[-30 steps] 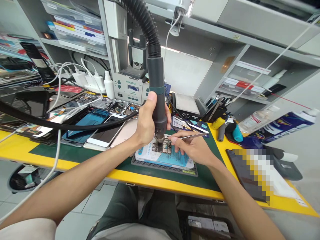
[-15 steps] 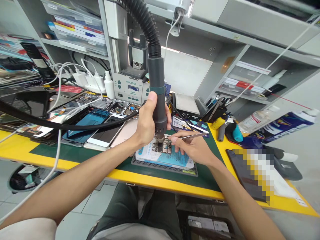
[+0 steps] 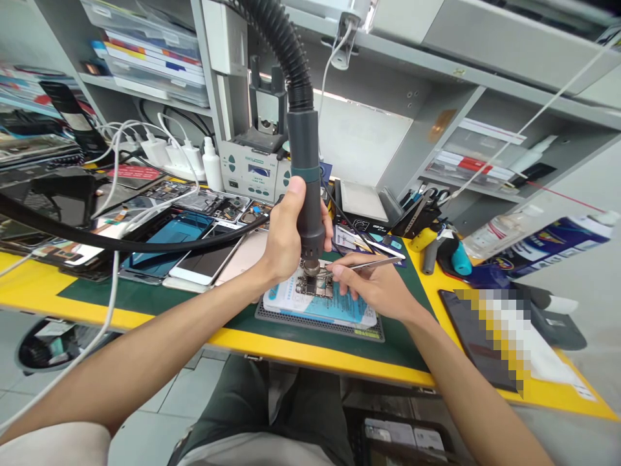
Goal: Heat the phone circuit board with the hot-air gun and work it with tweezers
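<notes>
My left hand (image 3: 284,234) is wrapped round the dark handle of a hot-air gun (image 3: 305,188), held upright with its metal nozzle just above a small circuit board (image 3: 315,285). A ribbed black hose runs up from the handle. My right hand (image 3: 373,285) pinches metal tweezers (image 3: 373,263), their tips at the board beside the nozzle. The board lies on a blue-and-white card (image 3: 325,307) on a grey ribbed mat (image 3: 310,321), all on a green work mat (image 3: 145,294).
Several phones and screens (image 3: 194,249) lie at the left. The rework station (image 3: 252,169) stands behind, with chargers and white cables. Pliers, scissors and a screwdriver (image 3: 427,239) sit at the right. A dark tablet (image 3: 470,330) lies at the yellow bench's (image 3: 291,349) right end.
</notes>
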Motion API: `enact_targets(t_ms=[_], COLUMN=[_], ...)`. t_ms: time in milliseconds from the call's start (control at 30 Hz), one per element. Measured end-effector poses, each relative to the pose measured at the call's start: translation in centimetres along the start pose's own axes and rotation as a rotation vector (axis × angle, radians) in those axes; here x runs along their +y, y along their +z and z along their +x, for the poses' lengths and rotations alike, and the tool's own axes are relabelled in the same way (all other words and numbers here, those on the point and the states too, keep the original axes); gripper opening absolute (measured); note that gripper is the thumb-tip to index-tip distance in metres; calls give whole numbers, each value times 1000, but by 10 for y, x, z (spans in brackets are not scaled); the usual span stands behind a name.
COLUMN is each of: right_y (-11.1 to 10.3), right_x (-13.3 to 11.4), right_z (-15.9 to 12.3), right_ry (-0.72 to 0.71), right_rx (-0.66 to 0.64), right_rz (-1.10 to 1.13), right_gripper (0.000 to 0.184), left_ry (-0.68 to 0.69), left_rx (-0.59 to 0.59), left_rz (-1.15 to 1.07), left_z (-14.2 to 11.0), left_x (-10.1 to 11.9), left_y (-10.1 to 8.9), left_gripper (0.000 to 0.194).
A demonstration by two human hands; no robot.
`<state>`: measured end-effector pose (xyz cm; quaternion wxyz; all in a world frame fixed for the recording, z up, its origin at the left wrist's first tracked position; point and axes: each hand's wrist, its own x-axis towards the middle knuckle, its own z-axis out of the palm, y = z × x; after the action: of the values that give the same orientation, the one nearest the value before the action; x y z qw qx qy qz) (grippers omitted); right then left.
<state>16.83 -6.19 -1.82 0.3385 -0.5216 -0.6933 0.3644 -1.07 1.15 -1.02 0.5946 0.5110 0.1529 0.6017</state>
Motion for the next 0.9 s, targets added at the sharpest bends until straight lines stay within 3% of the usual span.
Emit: enact_targets(t_ms=[367,567,900], right_y=[-1,-1,0], right_x=[-1,0,1], right_z=[0,0,0], right_ry=[9,-1,3], right_rx=[-4,-9,3], right_rz=[-7,-7,6], right_gripper=[42,42,42], left_ry=[-8,-25,-30], left_rx=[7,18,32], left_rz=[-2,-9,-8], left_z=[0,1,1], left_x=[2,2,0], left_y=[0,1,1], left_gripper=[78,69,71])
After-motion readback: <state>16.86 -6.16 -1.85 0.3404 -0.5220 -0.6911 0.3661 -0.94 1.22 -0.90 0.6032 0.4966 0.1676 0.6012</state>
